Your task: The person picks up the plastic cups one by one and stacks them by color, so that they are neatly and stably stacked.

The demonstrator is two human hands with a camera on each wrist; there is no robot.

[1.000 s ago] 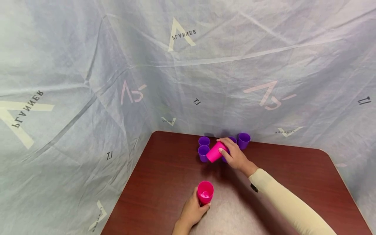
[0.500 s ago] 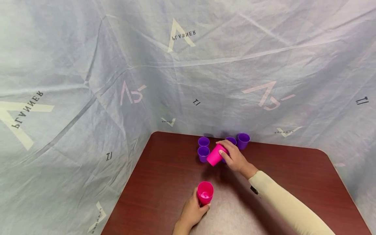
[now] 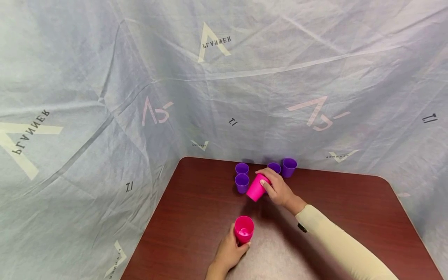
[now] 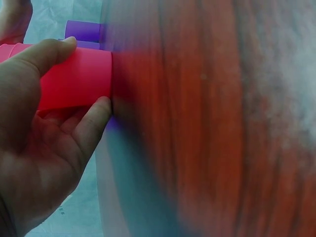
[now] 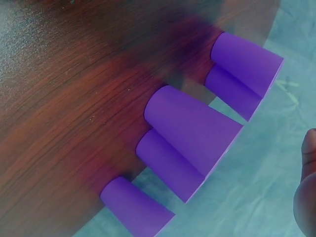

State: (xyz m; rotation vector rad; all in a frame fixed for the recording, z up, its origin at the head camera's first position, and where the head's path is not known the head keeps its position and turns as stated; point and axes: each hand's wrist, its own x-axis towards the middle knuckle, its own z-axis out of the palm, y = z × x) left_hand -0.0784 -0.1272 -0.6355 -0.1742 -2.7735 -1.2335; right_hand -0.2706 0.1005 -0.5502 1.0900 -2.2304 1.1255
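Note:
A pink cup (image 3: 244, 230) stands upright near the front of the table, its mouth facing up. Around its side my left hand (image 3: 226, 251) is wrapped; in the left wrist view the fingers (image 4: 94, 123) and thumb grip the pink cup (image 4: 81, 74), whose base is right at the tabletop. Farther back, my right hand (image 3: 279, 189) holds a second pink cup (image 3: 256, 189), tilted, with its lower end pointing down and left. In the right wrist view only part of the right hand (image 5: 308, 187) shows, and its cup is out of frame.
Several purple cups stand upright along the table's back: a front-left cup (image 3: 242, 184), one behind it (image 3: 242, 168), a middle one (image 3: 274, 167) and a right one (image 3: 289, 168). Another purple cup (image 5: 192, 131) is hidden by my right hand in the head view. Grey cloth (image 3: 245, 97) hangs behind the brown table (image 3: 189, 210).
My right hand has brought its pink cup slightly down toward the front, and the cup leans a little less. The left hand and its cup have stayed in place.

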